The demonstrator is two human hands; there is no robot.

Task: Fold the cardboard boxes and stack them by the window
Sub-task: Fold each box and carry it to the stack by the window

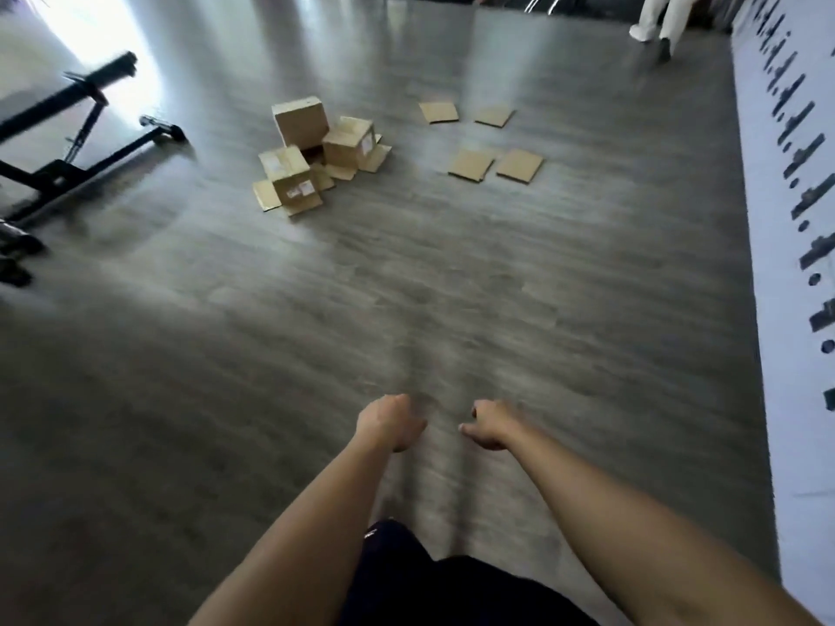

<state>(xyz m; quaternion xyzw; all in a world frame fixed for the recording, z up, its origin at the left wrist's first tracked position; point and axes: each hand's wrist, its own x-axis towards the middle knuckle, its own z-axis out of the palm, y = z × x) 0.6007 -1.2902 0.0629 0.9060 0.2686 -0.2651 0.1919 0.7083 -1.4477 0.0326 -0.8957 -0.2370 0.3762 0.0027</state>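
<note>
Fingers of the left hand [392, 422] and the right hand [490, 424] are curling loosely inward, holding nothing and touching nothing, both hanging over the grey wooden floor [452, 273]. Three assembled cardboard boxes [316, 151] are sitting in a cluster well ahead of the hands, toward the left. Four flattened cardboard boxes [483, 142] are lying on the floor just to their right, equally far from the fingers.

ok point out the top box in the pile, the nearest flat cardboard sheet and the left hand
top box [302, 122], head view, on its front face
nearest flat sheet [519, 166], head view, on its middle
left hand [392, 422], head view, on its back
</note>
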